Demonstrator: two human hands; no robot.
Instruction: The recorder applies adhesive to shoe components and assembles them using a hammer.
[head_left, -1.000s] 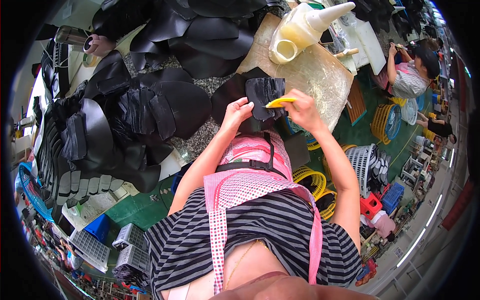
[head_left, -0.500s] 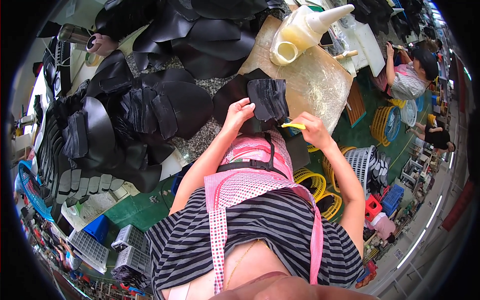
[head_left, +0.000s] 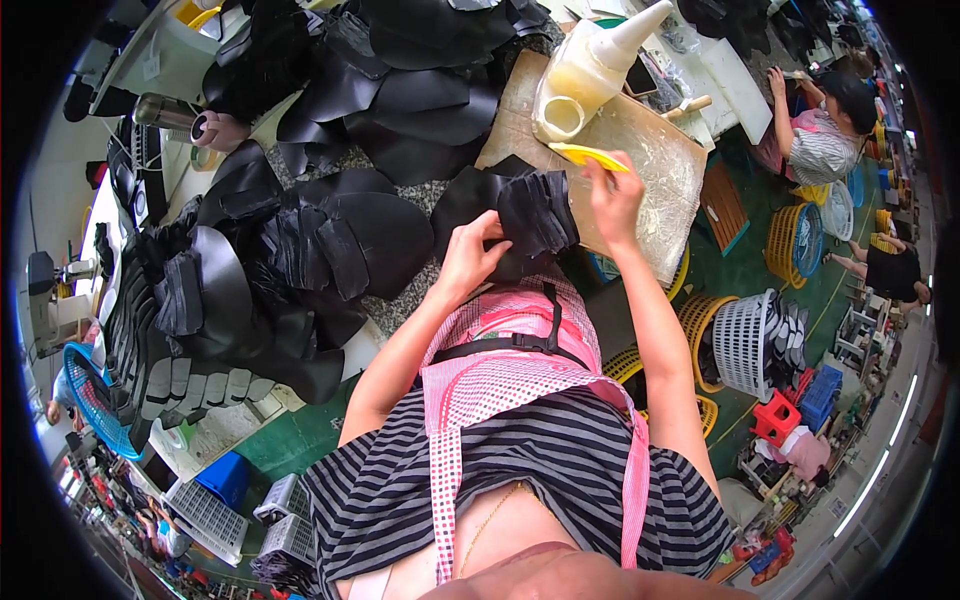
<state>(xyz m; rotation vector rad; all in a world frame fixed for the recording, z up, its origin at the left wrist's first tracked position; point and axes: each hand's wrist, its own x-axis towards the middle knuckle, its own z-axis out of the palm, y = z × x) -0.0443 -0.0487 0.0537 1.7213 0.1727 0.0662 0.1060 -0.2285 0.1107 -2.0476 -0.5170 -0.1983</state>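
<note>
My right hand [head_left: 614, 195] pinches a slim flat yellow tool [head_left: 590, 157]. Its far end lies beside the round opening of a translucent, cone-tipped glue bottle [head_left: 590, 75] resting on its side. My left hand [head_left: 474, 255] is curled at the left side of a fanned stack of black leather-like pieces [head_left: 537, 212], thumb and fingers against it. Beneath this stack a larger rounded black piece [head_left: 465, 205] lies at the table's near edge. The fingertips behind the stack are partly hidden.
A glue-smeared board [head_left: 655, 160] lies under the bottle. More black pieces [head_left: 370, 225] are heaped to the left and at the back. Yellow baskets [head_left: 705, 335] and a white crate [head_left: 742, 345] stand on the floor to the right. A co-worker [head_left: 825, 130] is at the far right.
My right hand has lifted the yellow tool from the stack's near right corner up to the bottle's opening. My left hand stays at the stack, its thumb shifted lower and its grip looser.
</note>
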